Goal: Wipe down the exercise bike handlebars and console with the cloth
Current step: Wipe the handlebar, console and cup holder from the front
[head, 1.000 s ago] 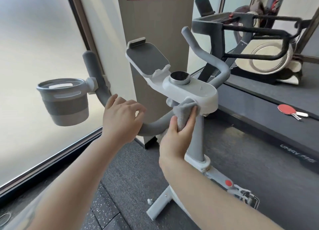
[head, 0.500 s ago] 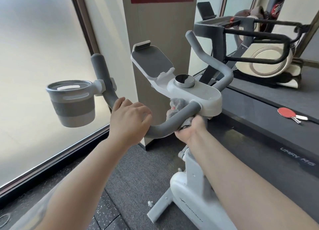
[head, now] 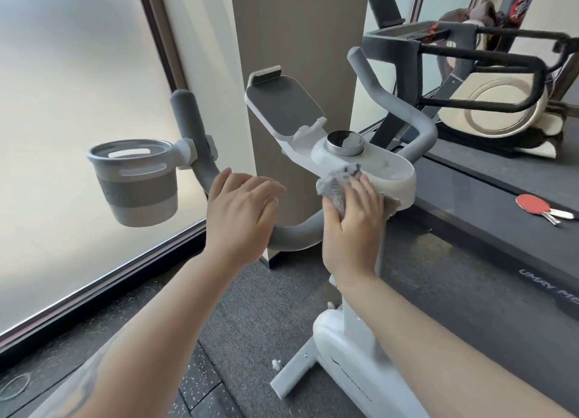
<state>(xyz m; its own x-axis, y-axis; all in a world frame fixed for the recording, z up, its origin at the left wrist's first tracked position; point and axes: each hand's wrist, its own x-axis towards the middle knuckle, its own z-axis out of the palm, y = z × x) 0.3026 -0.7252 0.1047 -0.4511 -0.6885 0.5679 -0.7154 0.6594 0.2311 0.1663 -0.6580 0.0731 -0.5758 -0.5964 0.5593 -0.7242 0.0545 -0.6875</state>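
Observation:
A white exercise bike stands in front of me. Its white console [head: 388, 170] carries a round metal knob [head: 345, 142] and a tilted tablet holder [head: 283, 107]. Grey handlebars [head: 294, 232] curve out to both sides. My right hand [head: 354, 217] presses a grey cloth [head: 335, 185] flat against the console's near left edge, fingers fairly straight and thumb under the cloth. My left hand [head: 241, 213] hovers over the left handlebar bend with relaxed fingers and holds nothing.
A grey cup holder [head: 138, 182] is clamped to the left handlebar. A frosted window [head: 72, 104] fills the left, a beige pillar [head: 297, 41] stands behind the bike. A treadmill [head: 501, 198] with a red table-tennis paddle [head: 535, 206] lies to the right.
My right hand has come up from under the handlebar and now presses the cloth on the console edge. My left hand has let go of the left handlebar and opened.

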